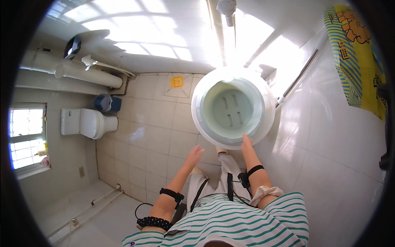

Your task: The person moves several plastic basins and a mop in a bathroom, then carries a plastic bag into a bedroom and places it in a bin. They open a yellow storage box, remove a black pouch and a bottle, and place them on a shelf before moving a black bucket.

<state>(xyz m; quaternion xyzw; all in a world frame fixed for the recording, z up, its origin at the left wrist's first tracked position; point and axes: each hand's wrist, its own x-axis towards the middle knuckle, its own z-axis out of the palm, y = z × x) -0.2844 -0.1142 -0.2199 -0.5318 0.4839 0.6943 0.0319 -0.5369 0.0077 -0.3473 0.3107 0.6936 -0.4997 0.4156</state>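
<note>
In the head view a large round white plastic tub (197, 106) stands on the floor before me. A paler, translucent basin (206, 123) sits inside its wide rim, with several short raised bars on the bottom. Whether there is water in it I cannot tell. My right hand (247, 142) is at the near edge of the tub, a finger extended over the rim. Contact with the rim is not clear. To the lower left of the tub, my left hand (195, 155) hangs above the tiled floor (157, 136), holding nothing, its fingers slightly bent.
A white toilet (92, 123) is at the left, beside a blue bin (114, 103). A yellow drain cover (177, 81) lies near the far wall. Right of the tub, a pole (297, 75) leans along the wall, and a yellow printed sheet (358, 61) hangs there.
</note>
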